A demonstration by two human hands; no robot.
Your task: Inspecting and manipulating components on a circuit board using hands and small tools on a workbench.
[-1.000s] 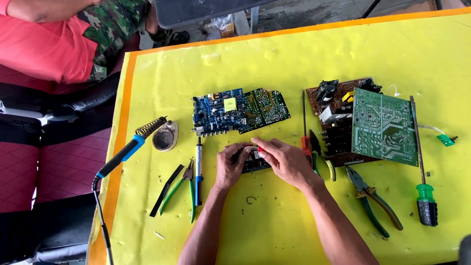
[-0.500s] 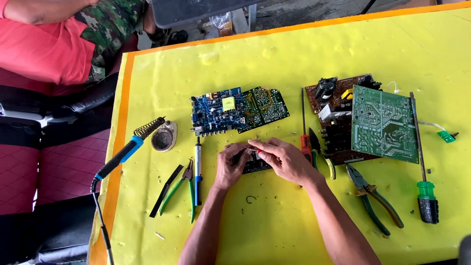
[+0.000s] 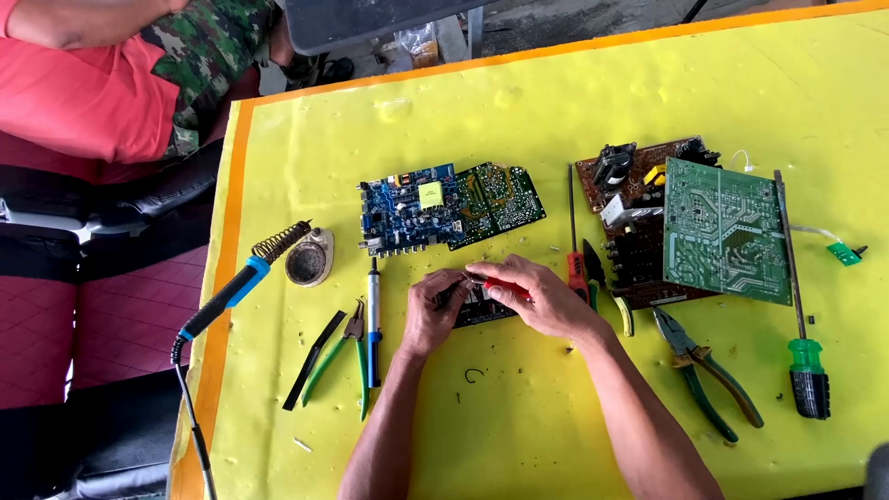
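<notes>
My left hand (image 3: 431, 313) grips a small dark circuit board (image 3: 482, 308) lying on the yellow table cover (image 3: 556, 102). My right hand (image 3: 542, 296) rests on the board's right side and holds a thin red-handled tool (image 3: 505, 283), its tip pointing left over the board. Both hands partly hide the board. Just behind them lie a blue circuit board (image 3: 407, 211) and a green one (image 3: 495, 199).
A soldering iron (image 3: 227, 296) sits in its coil stand (image 3: 306, 257) at left. Green-handled cutters (image 3: 347, 356), a blue desoldering pump (image 3: 373, 319), a red screwdriver (image 3: 575, 250), pliers (image 3: 704, 370), a green screwdriver (image 3: 804, 306) and stacked boards (image 3: 718, 227) surround me. A seated person (image 3: 102, 83) is at far left.
My right hand has shifted slightly and the red-handled tool now shows between its fingers over the small board. My left hand keeps its grip.
</notes>
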